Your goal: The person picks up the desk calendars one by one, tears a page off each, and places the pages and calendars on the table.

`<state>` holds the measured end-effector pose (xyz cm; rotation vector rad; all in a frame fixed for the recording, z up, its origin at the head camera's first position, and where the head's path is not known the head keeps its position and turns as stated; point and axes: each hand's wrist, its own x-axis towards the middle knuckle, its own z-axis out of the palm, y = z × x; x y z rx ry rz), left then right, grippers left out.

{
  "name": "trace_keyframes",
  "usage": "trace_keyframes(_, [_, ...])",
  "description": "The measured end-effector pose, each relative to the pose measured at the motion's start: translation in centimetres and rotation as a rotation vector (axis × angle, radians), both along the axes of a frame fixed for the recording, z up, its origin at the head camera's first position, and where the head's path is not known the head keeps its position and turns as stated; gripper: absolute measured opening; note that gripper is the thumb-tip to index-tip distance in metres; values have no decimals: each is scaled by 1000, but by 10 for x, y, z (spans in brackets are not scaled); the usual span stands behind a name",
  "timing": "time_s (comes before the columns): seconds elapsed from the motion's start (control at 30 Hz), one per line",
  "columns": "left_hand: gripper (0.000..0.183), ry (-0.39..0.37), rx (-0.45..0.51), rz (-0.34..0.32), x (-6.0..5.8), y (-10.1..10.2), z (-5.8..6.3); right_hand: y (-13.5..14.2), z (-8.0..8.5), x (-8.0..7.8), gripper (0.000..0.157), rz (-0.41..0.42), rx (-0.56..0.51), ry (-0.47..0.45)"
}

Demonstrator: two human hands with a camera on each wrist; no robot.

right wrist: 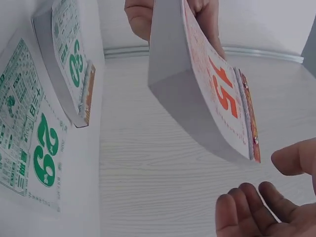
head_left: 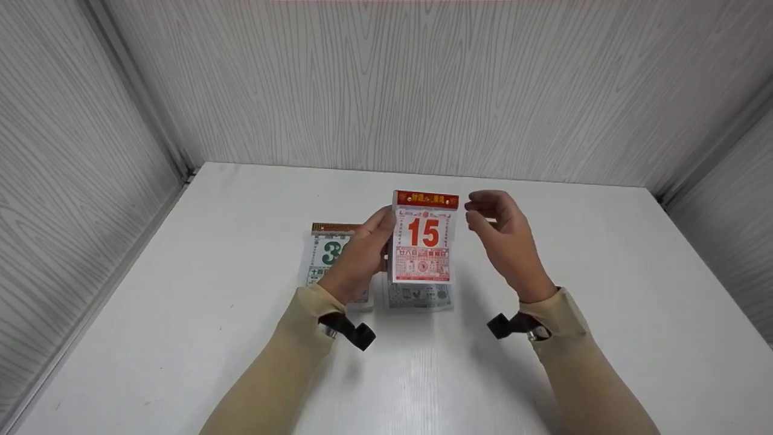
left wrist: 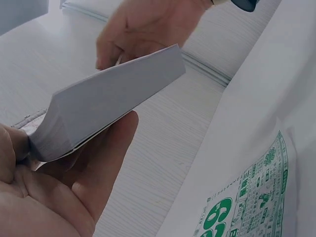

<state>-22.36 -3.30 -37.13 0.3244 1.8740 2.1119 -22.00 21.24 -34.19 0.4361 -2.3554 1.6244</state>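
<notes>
My left hand (head_left: 362, 254) grips a thick tear-off calendar (head_left: 423, 241) by its left side, thumb at the front edge, raised over the table. Its top page shows a large red 15 under a red and gold header strip. In the left wrist view the thick page block (left wrist: 118, 94) is seen from its edge, with fingers behind it. To the right of the calendar is my right hand (head_left: 504, 241), fingers loosely bent and apart from it. The right wrist view shows the fingertips of this hand (right wrist: 261, 212) with nothing between them.
A second calendar (right wrist: 69, 54) with a green 30 lies on the white table (head_left: 241, 272), partly hidden behind my left hand. Beside it, under the held calendar, lies a loose sheet (right wrist: 44, 148) with a green 29. Pale wood-grain panels (head_left: 386, 90) stand at the back and sides.
</notes>
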Motion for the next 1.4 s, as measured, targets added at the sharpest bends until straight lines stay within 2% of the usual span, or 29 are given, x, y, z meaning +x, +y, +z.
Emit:
trace_keyframes(0.07, [58,20,-1,-4,0,-1,0,-8,4,3,29,-33,73,155])
trace_keyframes(0.17, [57,39,9,-13,0,0,1,-17,8,10,19,-34,214,364])
trace_keyframes(0.27, [57,47,18,-19,0,1,1,-25,13,16,13,41,328,453])
trace_keyframes(0.4, [56,35,51,-34,1,3,1,-32,13,24,13,157,526,447])
trace_keyframes(0.53, [56,20,32,-43,2,6,-1,-34,9,29,16,209,709,446])
trace_keyframes(0.77, [59,13,-22,-39,3,10,-3,-33,5,31,30,226,851,438])
trace_keyframes(0.93, [56,-13,-12,-11,2,11,-4,-35,4,33,44,220,901,400])
trace_keyframes(1.07, [58,-34,-15,21,2,7,-4,-40,3,32,48,231,901,388])
trace_keyframes(1.2, [62,-33,-37,35,3,4,-4,-44,2,29,47,244,904,399])
trace_keyframes(1.4, [64,0,-67,-3,5,3,-4,-45,1,27,34,264,888,400])
